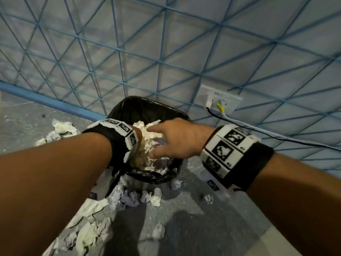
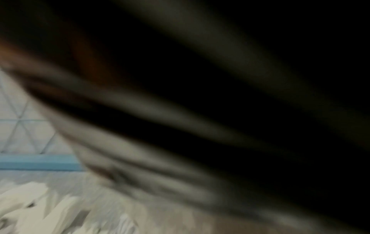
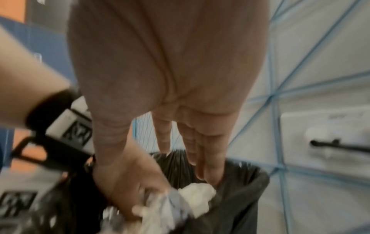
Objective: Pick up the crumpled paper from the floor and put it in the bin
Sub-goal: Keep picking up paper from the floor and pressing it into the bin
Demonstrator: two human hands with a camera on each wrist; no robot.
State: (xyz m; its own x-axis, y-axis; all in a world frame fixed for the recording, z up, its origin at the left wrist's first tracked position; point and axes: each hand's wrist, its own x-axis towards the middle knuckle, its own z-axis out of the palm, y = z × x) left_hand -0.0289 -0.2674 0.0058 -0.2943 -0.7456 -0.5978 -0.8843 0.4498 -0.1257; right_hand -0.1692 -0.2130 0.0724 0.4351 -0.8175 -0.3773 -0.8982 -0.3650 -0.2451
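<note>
Your right hand (image 1: 180, 138) lies flat, fingers straight, on the crumpled paper (image 1: 147, 137) heaped in the bin (image 1: 129, 108) — at 12 o'clock from you. Your left hand (image 3: 128, 186) reaches in from 9 o'clock, fingers curled into that paper — more paper balls (image 1: 140, 196) litter the floor (image 1: 193, 228) at 6.

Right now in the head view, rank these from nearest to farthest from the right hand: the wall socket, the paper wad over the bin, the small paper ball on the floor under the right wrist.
1. Paper wad, touching the right hand, over the bin.
2. Paper ball, floor below the wrist.
3. Socket, on the wall behind.
</note>
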